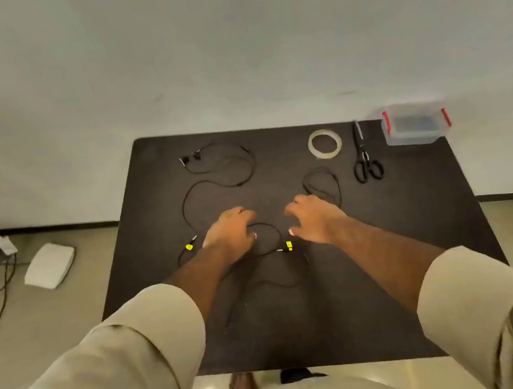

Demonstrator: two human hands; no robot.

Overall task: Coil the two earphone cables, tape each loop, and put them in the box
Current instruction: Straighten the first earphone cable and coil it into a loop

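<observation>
Cables of this kind look thin, light and limp: each earphone lead should flop, spring out of a loop and tangle on itself unless pinched where the turns cross, so the best hold is judged to be near the plug end, feeding slack round the fingers of the other hand. Both lie uncoiled on the dark bench point(410, 236). The left earphone cable point(220, 170) wanders from its earbuds at the far left down to a yellow-tagged plug point(189, 247) beside the left wrist; the right earphone cable point(321, 183) runs from a small loop near the scissors point(366, 161) under the hands to a second yellow tag point(289, 245) and on toward the near edge. The left hand point(229, 235) is palm down with its fingers curled over a loop of black cable; it seems to be touching or pinching it, though the grip itself is hidden beneath the hand. The right hand point(316, 218) hovers palm down just beside that loop, fingers loosely bent and spread, holding nothing that can be seen. The tape roll point(325, 143) and the clear box point(416, 126) with red clips sit untouched at the far right, the box on the bench's corner.
</observation>
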